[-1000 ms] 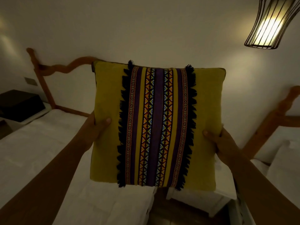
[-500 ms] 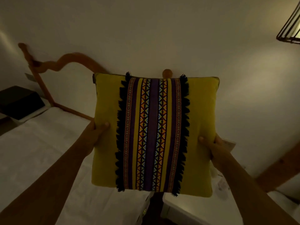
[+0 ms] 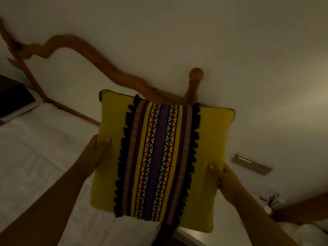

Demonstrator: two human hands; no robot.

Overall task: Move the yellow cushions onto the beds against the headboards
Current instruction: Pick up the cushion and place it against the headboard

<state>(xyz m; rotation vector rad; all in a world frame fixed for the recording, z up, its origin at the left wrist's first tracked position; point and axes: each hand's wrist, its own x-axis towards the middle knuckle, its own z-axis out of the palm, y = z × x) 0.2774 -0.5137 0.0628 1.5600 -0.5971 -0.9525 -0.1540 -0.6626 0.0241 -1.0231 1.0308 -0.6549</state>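
The bed (image 3: 44, 150) on the left carries only white bedding, and its wavy wooden headboard (image 3: 99, 57) stands against the wall (image 3: 195, 32), ending in a post with a round knob (image 3: 195, 74). A dark box (image 3: 12, 96) sits on the stand by the bed's far corner.

The cushion (image 3: 113, 118) is up in the air, off the bed, held face-on in front of the headboard's right end, its top edge covering the foot of the post. It is yellow, with a purple patterned band and black fringe down the middle, and tilts a little to the right.

The left hand (image 3: 95, 153) grips the cushion's left edge, thumb pressed flat on the front, the other fingers hidden behind. The right hand (image 3: 225, 178) clasps the right edge lower down the same way, thumb on the front. Both forearms reach up from below, spread wide. A metal wall plate (image 3: 252, 164) shows just right of the cushion.
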